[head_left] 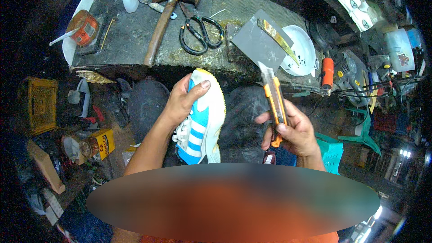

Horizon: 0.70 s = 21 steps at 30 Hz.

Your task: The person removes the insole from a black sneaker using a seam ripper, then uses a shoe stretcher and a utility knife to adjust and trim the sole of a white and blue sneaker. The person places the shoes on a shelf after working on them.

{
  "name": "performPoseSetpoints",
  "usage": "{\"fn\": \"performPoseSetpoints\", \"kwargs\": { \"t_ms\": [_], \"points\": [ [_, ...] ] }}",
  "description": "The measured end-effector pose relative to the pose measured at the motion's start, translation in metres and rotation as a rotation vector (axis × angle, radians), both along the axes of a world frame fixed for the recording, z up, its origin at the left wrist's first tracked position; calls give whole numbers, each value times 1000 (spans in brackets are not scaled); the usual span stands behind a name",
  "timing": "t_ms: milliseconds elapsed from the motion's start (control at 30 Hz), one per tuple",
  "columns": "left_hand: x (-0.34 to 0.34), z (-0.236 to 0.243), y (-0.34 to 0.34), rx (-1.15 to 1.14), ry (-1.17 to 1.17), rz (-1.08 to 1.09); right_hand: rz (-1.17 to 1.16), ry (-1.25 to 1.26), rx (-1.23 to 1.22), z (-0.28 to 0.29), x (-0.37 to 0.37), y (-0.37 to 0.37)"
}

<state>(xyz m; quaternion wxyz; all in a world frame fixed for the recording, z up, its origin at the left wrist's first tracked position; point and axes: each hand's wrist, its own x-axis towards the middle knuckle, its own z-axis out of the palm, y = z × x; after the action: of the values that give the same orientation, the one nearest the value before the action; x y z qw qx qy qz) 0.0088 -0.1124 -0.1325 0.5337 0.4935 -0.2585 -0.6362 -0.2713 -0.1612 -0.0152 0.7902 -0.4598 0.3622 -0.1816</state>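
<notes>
My left hand (184, 99) is closed on a blue-and-white striped sneaker (198, 126), thumb over its upper part, sole edge with some yellow turned to the right, above my lap. My right hand (290, 128) holds an orange utility knife (273, 103) upright, thumb on its body and blade pointing up, a short way right of the shoe and apart from it. Just beyond the knife, on the worn bench (114, 45), a grey sheet (252, 40) overlaps a white bowl (301, 58), with a second, yellow cutter (283, 47) on the sheet.
The bench holds a hammer (159, 27), scissors (198, 36), a white bottle (129, 2), an orange tub (85, 31) and an orange-handled tool (327, 72). Shoes (355, 6) stand along the back. A yellow crate (41, 105) is left, a teal stool (330, 148) right.
</notes>
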Motion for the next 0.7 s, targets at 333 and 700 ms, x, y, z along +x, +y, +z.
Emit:
{"fn": "performPoseSetpoints", "kwargs": {
  "t_ms": [333, 700],
  "points": [
    [22, -28, -16, 68, 95, -207, 108, 589, -963, -44, 22, -7],
    [21, -23, -17, 77, 43, -206, 476, 760, -1236, -11, 56, -35]
  ]
}}
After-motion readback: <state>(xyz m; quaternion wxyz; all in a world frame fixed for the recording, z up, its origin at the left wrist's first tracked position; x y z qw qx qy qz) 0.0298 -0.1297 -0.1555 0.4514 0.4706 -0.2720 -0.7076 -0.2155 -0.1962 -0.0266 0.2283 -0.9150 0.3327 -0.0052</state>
